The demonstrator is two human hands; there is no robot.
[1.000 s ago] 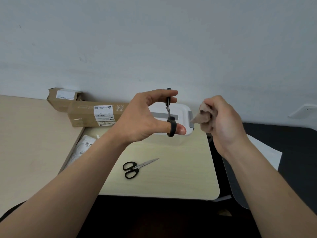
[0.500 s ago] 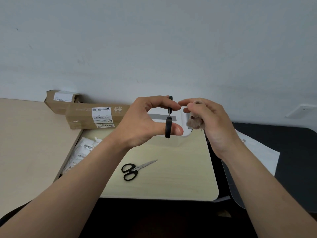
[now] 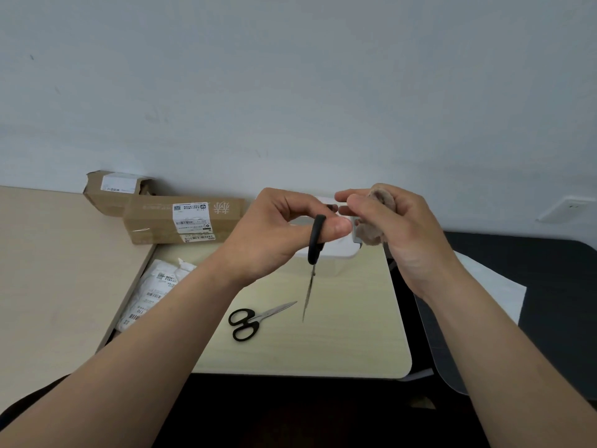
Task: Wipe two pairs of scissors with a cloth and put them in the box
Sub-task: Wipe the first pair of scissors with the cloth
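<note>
White box (image 3: pixel 336 252) sits mid-frame behind my hands, left hand (image 3: pixel 274 231) pinching the held scissors (image 3: pixel 315 240) by their black handle (light, stiff, slick, sharp tips hanging down), right hand (image 3: pixel 400 227) curled round the soft bunched cloth (image 3: pixel 371 236), second scissors (image 3: pixel 255 318) flat on the table (image 3: pixel 355 334), lower centre.

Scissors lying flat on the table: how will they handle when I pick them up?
The scissors look stiff and light: thin metal blades, small black handles. Lying flat on the smooth table, they will probably slide if nudged, not roll. The closed blades may swing open if lifted by one loop.
</note>
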